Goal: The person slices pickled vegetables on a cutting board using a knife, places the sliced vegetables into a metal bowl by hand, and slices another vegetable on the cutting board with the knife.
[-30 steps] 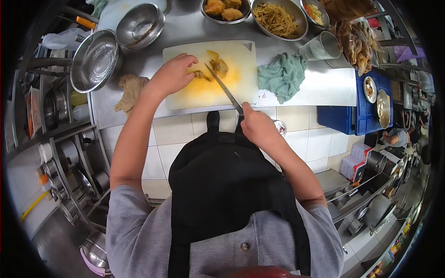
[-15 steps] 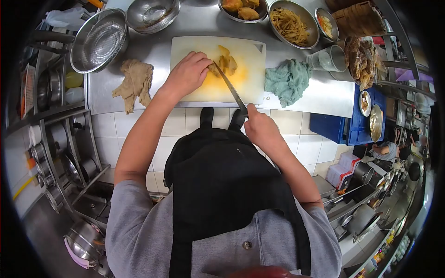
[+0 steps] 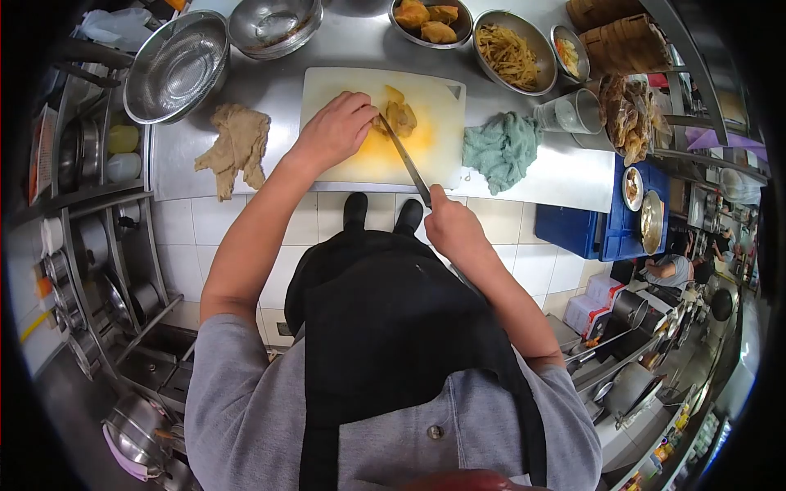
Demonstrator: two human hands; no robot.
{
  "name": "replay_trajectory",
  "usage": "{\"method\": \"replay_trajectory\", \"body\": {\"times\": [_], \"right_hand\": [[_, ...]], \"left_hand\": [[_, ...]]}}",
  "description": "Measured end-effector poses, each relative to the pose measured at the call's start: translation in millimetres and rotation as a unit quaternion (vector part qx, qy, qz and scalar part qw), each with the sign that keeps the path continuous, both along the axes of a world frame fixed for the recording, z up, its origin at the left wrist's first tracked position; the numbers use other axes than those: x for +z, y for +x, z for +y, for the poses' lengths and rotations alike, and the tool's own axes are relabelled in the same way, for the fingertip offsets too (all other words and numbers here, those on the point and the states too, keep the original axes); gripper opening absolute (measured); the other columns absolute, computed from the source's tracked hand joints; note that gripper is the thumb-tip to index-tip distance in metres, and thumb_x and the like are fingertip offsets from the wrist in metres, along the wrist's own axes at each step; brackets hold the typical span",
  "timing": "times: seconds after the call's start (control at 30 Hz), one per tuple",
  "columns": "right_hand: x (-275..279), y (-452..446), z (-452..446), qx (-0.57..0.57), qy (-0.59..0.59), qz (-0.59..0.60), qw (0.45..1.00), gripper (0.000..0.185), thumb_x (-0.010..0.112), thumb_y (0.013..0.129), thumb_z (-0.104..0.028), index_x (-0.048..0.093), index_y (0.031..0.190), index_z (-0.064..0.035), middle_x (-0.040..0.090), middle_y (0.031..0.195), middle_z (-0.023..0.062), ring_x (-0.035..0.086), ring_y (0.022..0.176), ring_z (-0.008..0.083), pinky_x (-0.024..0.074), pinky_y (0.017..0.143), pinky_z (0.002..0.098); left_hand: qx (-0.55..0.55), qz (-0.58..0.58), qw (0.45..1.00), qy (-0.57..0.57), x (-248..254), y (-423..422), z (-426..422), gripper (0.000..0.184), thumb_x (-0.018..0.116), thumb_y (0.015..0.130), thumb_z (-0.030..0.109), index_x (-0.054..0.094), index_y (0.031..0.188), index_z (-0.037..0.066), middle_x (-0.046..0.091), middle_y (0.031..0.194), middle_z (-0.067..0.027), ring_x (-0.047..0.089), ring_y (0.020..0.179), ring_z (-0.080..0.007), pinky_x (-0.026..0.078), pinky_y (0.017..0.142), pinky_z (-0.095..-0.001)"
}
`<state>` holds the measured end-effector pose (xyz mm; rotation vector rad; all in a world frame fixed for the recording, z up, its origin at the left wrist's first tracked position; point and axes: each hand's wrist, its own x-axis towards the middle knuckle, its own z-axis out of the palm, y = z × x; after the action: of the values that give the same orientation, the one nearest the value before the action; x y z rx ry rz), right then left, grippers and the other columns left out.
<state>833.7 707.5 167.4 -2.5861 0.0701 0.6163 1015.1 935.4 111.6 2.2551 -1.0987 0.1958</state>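
Right grip [image 3: 453, 222] holds a knife [image 3: 404, 157] against food [image 3: 402, 119] beside the left grip [image 3: 334, 131], whose bunched fingers hide any hold. Best curl its fingertips back.

Pair of bare forearms [image 3: 252, 233], angled forward and inward; bare left hand [image 3: 332, 133], fingers [image 3: 359, 105] bunched and curled; bare right hand [image 3: 455, 227], closed fist-like.

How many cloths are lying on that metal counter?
2 in view: a tan cloth left of the cutting board and a green cloth right of it. Others may be hidden beyond the picture's edge.
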Motion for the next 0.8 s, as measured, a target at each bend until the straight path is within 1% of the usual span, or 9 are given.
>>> {"method": "replay_trajectory", "body": {"times": [0.07,0.2,0.4,0.47,0.7,0.77,0.8], "right_hand": [[-0.7,-2.2,0.0,0.014,-0.001,-0.003,1.000,0.025,0.060,0.090,-0.004,0.046,0.110,0.0036,0.068,0.076,0.0315,0.069,0.077,0.0518,0.0542,0.072,0.0614],[-2.3,-0.9,2.1,0.015,-0.015,-0.014,1.000,0.024,0.060,0.090,-0.004,0.046,0.109,0.0029,0.068,0.076,0.0302,0.070,0.076,0.0500,0.0553,0.071,0.0600],[-0.6,6.2,2.6,0.031,-0.044,-0.034,0.998,0.021,0.059,0.091,-0.003,0.046,0.107,0.0016,0.069,0.075,0.0275,0.070,0.074,0.0474,0.0568,0.069,0.0577],[4.8,9.4,3.7,0.047,-0.063,-0.026,0.997,0.020,0.058,0.091,-0.003,0.046,0.106,0.0015,0.069,0.075,0.0262,0.071,0.073,0.0465,0.0570,0.068,0.0567],[5.0,15.9,1.3,0.066,-0.056,-0.032,0.996,0.020,0.058,0.091,-0.002,0.046,0.107,0.0021,0.069,0.074,0.0250,0.071,0.071,0.0460,0.0573,0.066,0.0552],[-5.0,24.9,6.7,0.078,-0.069,-0.037,0.994,0.023,0.062,0.088,0.003,0.048,0.106,0.0014,0.071,0.079,0.0239,0.075,0.077,0.0429,0.0608,0.068,0.0510],[-5.0,23.7,6.5,0.077,-0.069,-0.036,0.994,0.023,0.062,0.088,0.003,0.048,0.106,0.0014,0.071,0.079,0.0239,0.075,0.077,0.0429,0.0608,0.068,0.0510]], "left_hand": [[0.003,-0.009,1.000,0.004,-1.7,-1.0,-0.2,0.025,0.071,0.085,0.002,0.068,0.110,0.003,0.065,0.109,-0.0105,0.064,0.106,-0.0309,0.055,0.094,-0.0415],[0.007,-0.004,1.000,-0.020,-7.3,-3.6,-1.5,0.024,0.070,0.085,0.003,0.068,0.109,0.003,0.066,0.109,-0.0106,0.064,0.104,-0.0306,0.055,0.093,-0.0411],[-0.008,-0.024,1.000,-0.005,-12.9,-2.4,-1.3,0.022,0.070,0.086,0.004,0.070,0.108,0.003,0.068,0.109,-0.0100,0.064,0.104,-0.0306,0.055,0.095,-0.0413],[0.010,-0.026,0.999,-0.016,-15.8,-4.4,-2.1,0.023,0.071,0.085,0.004,0.070,0.108,0.003,0.069,0.109,-0.0097,0.065,0.105,-0.0304,0.055,0.097,-0.0413],[0.014,-0.034,0.998,-0.041,-17.8,-5.0,-3.7,0.023,0.072,0.085,0.003,0.070,0.108,0.002,0.070,0.109,-0.0104,0.066,0.107,-0.0307,0.055,0.097,-0.0412],[0.020,-0.032,0.998,-0.052,-19.3,-5.5,-3.8,0.023,0.074,0.084,0.000,0.069,0.107,0.002,0.070,0.109,-0.0130,0.067,0.104,-0.0336,0.057,0.092,-0.0429],[0.019,-0.031,0.998,-0.052,-20.1,-6.6,-3.8,0.023,0.074,0.084,0.000,0.069,0.107,0.002,0.070,0.109,-0.0130,0.067,0.104,-0.0336,0.057,0.092,-0.0429]]}}
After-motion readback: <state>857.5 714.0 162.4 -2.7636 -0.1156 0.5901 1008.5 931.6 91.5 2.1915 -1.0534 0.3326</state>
